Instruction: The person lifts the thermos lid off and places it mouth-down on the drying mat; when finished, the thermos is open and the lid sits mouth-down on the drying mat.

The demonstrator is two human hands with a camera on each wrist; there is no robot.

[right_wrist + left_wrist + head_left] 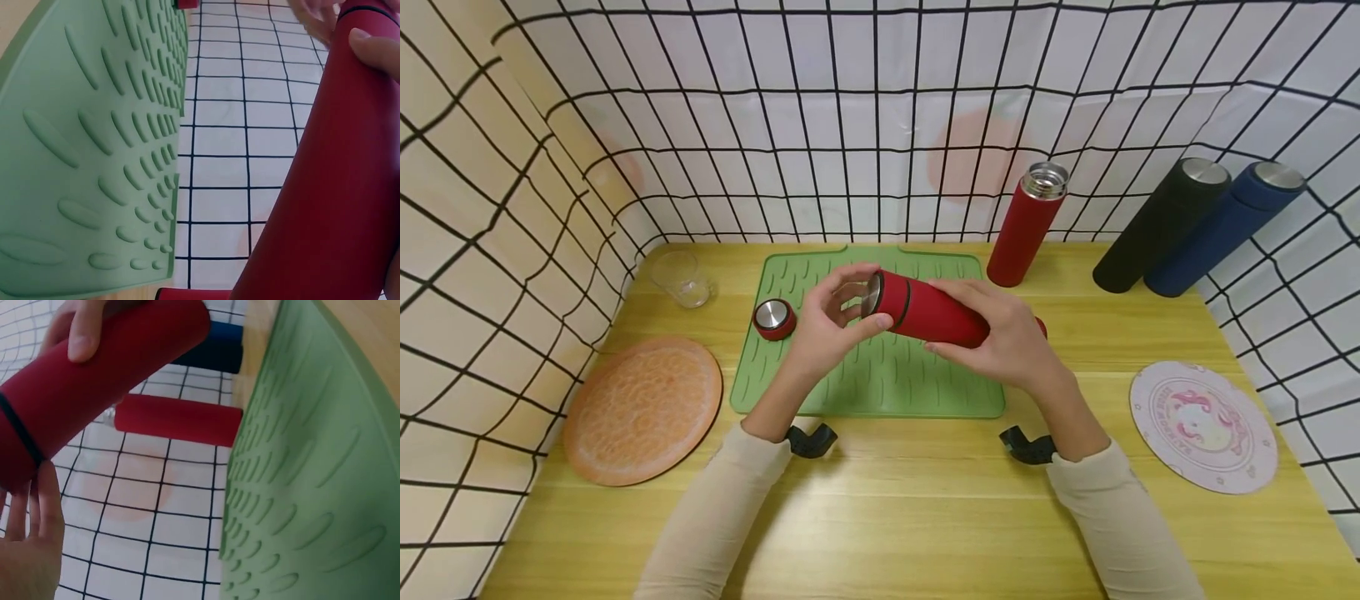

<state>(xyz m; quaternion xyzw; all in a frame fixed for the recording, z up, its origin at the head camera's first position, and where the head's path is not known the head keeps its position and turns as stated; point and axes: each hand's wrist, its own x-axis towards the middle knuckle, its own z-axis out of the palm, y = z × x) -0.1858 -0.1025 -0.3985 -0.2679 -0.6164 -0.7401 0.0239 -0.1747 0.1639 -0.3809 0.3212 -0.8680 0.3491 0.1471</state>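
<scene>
Both hands hold a red thermos above the green ribbed mat, tilted with its silver-topped lid toward the left. My left hand grips the lid end, its thumb in front and fingers behind, near the black ring. Around the body my right hand is wrapped, thumb lying along the near side. The right wrist view shows the thermos close up, with part of the right hand cut off by the frame edge. A loose red lid with a silver top sits on the mat's left side.
A lidless red thermos stands behind the mat's right corner. Farther right are a black thermos and a blue thermos. A glass, an orange round mat and a pink round mat lie around. Wire mesh encloses the table.
</scene>
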